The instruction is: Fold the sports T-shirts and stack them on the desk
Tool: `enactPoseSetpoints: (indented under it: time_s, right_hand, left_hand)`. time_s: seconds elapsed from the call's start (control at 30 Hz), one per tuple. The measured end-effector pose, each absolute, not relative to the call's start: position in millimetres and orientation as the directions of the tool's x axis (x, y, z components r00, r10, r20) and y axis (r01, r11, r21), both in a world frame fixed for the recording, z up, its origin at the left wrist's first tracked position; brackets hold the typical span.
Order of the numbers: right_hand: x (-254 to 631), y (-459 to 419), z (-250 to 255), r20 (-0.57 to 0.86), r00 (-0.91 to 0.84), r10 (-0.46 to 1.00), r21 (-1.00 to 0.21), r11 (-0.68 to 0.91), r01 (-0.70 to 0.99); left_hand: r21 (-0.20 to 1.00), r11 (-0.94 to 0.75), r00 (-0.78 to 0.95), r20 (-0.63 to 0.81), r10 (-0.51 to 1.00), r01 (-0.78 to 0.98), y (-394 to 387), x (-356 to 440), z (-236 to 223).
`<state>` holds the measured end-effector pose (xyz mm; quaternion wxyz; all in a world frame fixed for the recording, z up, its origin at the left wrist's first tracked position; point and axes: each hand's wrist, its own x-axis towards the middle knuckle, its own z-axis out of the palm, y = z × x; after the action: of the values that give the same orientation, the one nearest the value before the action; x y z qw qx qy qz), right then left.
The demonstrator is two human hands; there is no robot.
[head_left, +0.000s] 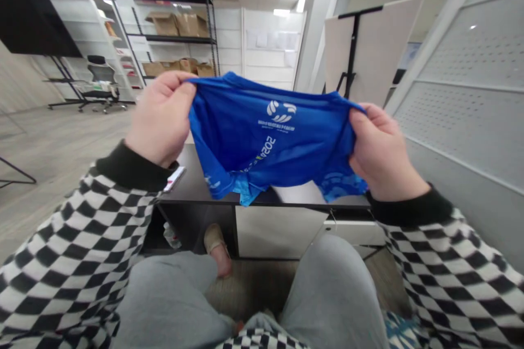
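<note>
A blue T-shirt [311, 142] with white printing and the number 2024 is stretched in the air in front of me. My left hand [166, 114] pinches its upper left corner between thumb and fingers. At the opposite corner, my right hand [376, 144] grips the cloth in the same way. The shirt's lower part hangs in folds over a dark low cabinet [188, 185]; whether it touches the top I cannot tell. The fingertips of both hands are partly hidden behind the fabric.
A white object with a red mark, perhaps a phone or paper [175, 179], lies on the cabinet's left end. A clear plastic item [171, 235] sits in its open compartment. Farther back stand a shelf rack [176, 38] with cardboard boxes, an office chair [100, 79] and a white board [368, 49].
</note>
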<state>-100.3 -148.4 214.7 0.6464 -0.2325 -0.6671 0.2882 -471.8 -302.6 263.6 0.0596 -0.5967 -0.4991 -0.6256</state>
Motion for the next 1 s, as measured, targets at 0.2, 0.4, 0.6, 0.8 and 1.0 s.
enactPoseSetpoints:
  time_s: [0.2, 0.4, 0.6, 0.8, 1.0]
  right_hand:
    - [-92, -167, 273, 0.923, -0.061, 0.381, -0.323, 0.85, 0.416]
    - [-102, -101, 260, 0.851, -0.26, 0.457, -0.164, 0.7, 0.695]
    - [-130, 2, 169, 0.559, -0.444, 0.7, -0.054, 0.565, 0.824]
    - [-156, 56, 48, 0.258, -0.397, 0.881, -0.105, 0.434, 0.895]
    - [-164, 108, 0, 0.28, -0.354, 0.892, -0.127, 0.4, 0.908]
  left_hand:
    - [0.133, -0.154, -0.048, 0.888, 0.458, 0.979, -320, -493, 308]
    - [0.043, 0.092, -0.093, 0.746, 0.66, 0.995, -247, -536, 280]
    - [0.071, 0.11, -0.127, 0.32, 0.939, 0.991, -140, -558, 177]
    - [0.237, 0.273, -0.307, 0.121, 0.944, 0.932, -61, -547, 67]
    - [0.219, 0.387, -0.427, 0.183, 0.885, 0.896, -34, -547, 4]
